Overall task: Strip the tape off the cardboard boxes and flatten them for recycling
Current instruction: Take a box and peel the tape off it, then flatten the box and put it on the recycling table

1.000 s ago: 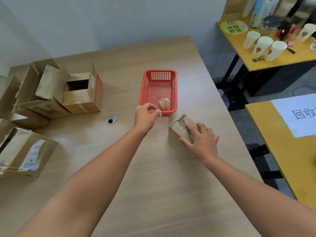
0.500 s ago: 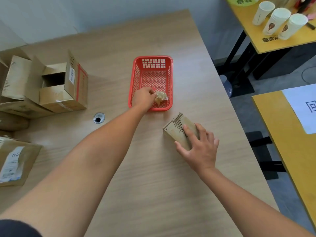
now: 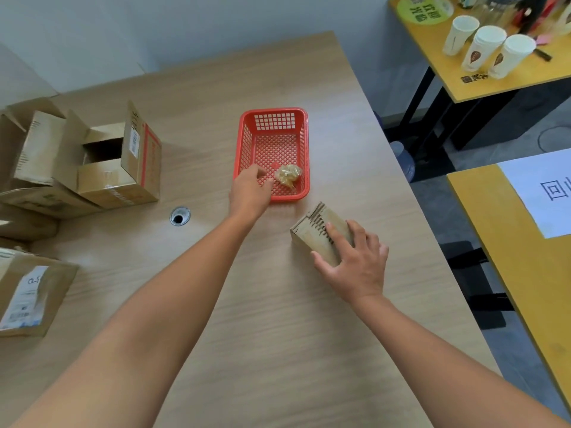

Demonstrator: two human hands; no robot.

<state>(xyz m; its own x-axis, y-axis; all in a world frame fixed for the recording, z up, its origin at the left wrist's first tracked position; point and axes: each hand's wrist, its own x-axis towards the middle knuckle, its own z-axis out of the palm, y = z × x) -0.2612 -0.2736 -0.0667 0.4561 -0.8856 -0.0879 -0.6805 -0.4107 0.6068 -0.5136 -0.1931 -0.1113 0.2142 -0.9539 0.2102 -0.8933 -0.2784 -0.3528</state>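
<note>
Pale wood table (image 3: pixel 216 319) carries everything, with yellow side tables off to the right. At its left edge sits a heap of cardboard boxes (image 3: pixel 117 168), flaps open and labels on, and one more box (image 3: pixel 31 298) lies nearer the person; none of these look stripped or flattened. Toward the middle stands a red basket (image 3: pixel 304 149), and just beside its near right corner lies a small box (image 3: pixel 312 233) with a toothed, torn-looking edge on top. In the basket's near end rests a crumpled ball of tape (image 3: pixel 288 176).

The step in hand looks like binning the peeled tape while keeping the small box pinned. To do it well, make sure the sticky wad has fully left the fingers and sits inside the basket wall, then bring that hand to the small box and check every seam for leftover strips before pressing it flat.

The right hand (image 3: pixel 355 261) lies on the small box with fingers spread and fairly straight, pressing down, the thumb along its near side. The left hand (image 3: pixel 250 193) hovers over the basket's near left corner, fingers loosely curled and holding nothing, its fingertips (image 3: pixel 266 180) just beside the tape ball and apart from it.
</note>
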